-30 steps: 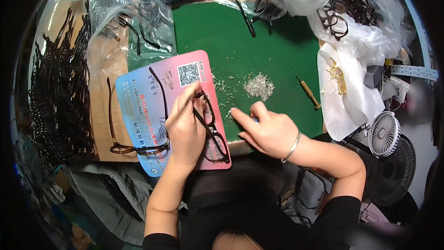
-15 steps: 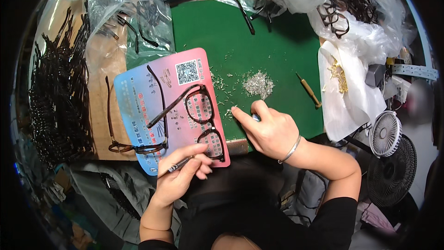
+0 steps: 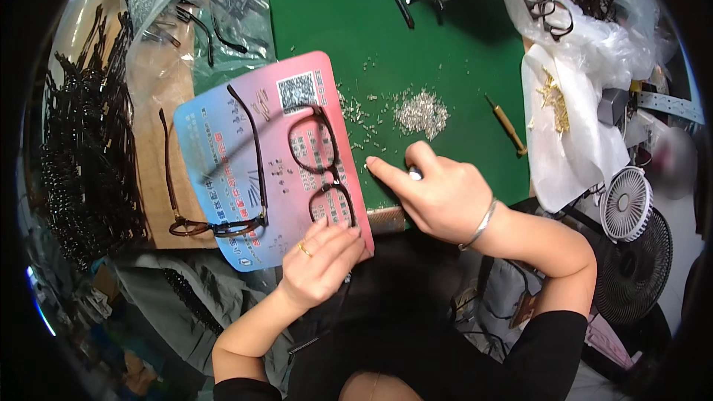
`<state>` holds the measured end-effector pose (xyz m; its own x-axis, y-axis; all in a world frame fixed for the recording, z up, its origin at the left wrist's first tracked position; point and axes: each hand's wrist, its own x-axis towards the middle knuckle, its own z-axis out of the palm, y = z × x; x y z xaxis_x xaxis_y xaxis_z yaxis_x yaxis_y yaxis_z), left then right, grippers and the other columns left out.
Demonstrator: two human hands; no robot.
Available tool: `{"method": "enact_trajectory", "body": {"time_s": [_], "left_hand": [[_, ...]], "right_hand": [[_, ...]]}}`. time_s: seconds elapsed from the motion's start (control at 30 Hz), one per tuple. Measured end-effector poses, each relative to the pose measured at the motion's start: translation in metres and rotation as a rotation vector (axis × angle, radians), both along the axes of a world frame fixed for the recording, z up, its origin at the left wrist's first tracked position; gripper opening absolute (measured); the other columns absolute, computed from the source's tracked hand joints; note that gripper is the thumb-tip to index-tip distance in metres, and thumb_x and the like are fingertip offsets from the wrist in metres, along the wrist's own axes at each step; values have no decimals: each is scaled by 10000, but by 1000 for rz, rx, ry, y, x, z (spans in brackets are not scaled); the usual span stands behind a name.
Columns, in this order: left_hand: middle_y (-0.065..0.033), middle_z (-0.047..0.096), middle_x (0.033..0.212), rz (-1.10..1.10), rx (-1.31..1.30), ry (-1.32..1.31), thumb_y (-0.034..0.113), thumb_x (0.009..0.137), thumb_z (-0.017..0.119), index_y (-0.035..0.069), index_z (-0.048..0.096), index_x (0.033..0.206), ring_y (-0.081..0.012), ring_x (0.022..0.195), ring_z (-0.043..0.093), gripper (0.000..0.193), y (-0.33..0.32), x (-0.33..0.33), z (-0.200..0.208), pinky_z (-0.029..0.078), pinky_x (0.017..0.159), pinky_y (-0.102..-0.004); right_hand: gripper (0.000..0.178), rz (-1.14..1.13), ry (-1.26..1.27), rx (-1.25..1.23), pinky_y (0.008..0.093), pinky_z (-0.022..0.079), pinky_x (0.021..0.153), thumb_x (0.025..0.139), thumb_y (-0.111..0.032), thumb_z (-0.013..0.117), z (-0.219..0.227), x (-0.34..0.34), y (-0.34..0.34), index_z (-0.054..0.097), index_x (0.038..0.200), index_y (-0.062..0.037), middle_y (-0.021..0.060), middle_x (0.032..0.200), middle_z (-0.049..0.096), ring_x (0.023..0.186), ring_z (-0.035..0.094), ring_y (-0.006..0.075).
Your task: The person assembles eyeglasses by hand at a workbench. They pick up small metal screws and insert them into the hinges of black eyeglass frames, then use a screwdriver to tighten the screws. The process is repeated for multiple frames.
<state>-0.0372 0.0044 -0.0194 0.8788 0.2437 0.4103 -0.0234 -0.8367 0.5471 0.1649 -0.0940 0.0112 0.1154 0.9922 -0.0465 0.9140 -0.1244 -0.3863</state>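
My left hand [image 3: 321, 261] is closed around the lower end of a dark eyeglass frame [image 3: 332, 167], held over a pink and blue printed mat. A temple arm reaches up and left from its far lens, blurred by motion. My right hand [image 3: 445, 197] is curled, its index fingertip down on the green mat beside the loose screws. A small, pale-and-dark object shows in its palm; its kind is hidden. The heap of tiny silver screws [image 3: 422, 114] is just beyond this hand. Another pair of brown glasses [image 3: 239, 226] rests on the left side of the printed mat.
Printed mat [image 3: 202, 137] overlaps the green mat [image 3: 475, 52]. A yellow-handled screwdriver [image 3: 509, 128] lies to the right, near brass-coloured parts [image 3: 553, 104] on white wrapping. Dark temple arms [image 3: 85, 148] are heaped at left. Plastic bags line the back; small fans [image 3: 626, 204] stand at right.
My left hand has moved right, onto the frame's near end; the dark rod formerly in its fingers no longer shows there. My right hand has shifted slightly. The whole view has also shifted.
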Motion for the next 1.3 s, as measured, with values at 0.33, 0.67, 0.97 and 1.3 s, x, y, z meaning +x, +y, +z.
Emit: {"method": "enact_trajectory", "body": {"time_s": [0.33,0.67,0.97,1.3], "left_hand": [[-110,677,891,-2,-129,101,70,639,796,28,630,790,-267,912,663,228,7,0,5,512,861,-424],[-94,674,818,52,-58,115,62,651,796,20,612,778,-270,852,668,227,1,8,9,509,860,-444],[-64,658,840,104,-68,15,147,637,817,63,610,760,-242,841,645,256,7,5,-7,504,859,-426],[-65,658,820,62,-97,6,23,647,765,52,639,770,-241,828,643,179,9,5,-6,499,862,-425]], "right_hand": [[354,-76,235,21,279,481,458,746,-89,642,-1,-9,-21,625,1097,-133,67,765,475,527,556,180],[395,-107,297,28,305,502,500,752,-117,648,-1,-6,-26,576,1140,-115,93,825,489,579,588,211],[373,-137,-5,77,284,480,467,704,-103,635,-4,0,-37,618,1077,-106,80,818,498,542,562,179],[423,-109,-105,109,268,459,447,656,-101,627,-9,-3,-32,624,1079,-108,70,815,493,495,504,156]]}}
